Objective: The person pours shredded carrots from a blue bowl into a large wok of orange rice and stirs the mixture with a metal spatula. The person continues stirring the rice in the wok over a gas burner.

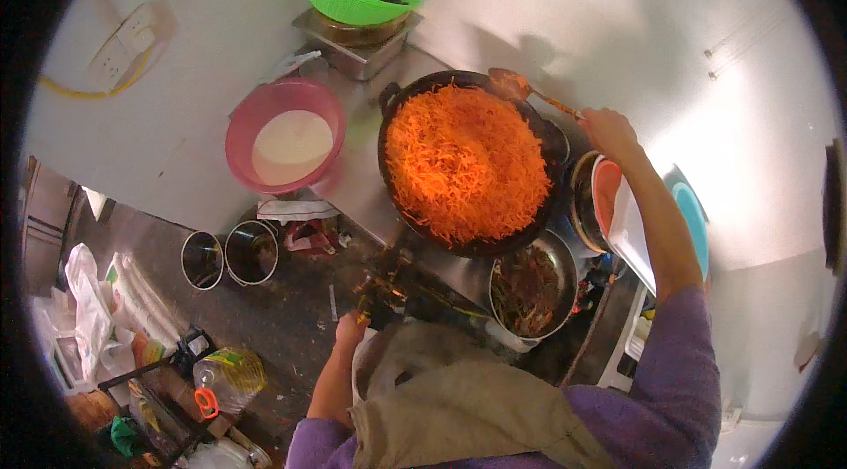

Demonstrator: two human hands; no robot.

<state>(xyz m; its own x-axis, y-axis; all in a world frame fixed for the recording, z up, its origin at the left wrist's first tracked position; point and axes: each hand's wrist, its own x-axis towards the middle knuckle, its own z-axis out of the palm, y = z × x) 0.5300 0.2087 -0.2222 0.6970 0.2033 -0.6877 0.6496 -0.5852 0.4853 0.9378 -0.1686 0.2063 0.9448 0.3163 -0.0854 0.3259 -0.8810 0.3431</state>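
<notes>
My right hand grips the long handle of a wok spatula. Its orange-smeared blade rests at the far right rim of a large black wok. Shredded carrot heaps high inside the wok. Low in front of the stove, my left hand is closed around what looks like a yellow valve handle; the fingertips are partly hidden. Close by the wok's near right side is a metal pot with dark, stringy food scraps in it.
A pink basin of pale liquid stands left of the wok. Behind it, a green colander of dark food sits on stacked metal pans. Two buckets and an oil jug are on the floor. Basins stand at right.
</notes>
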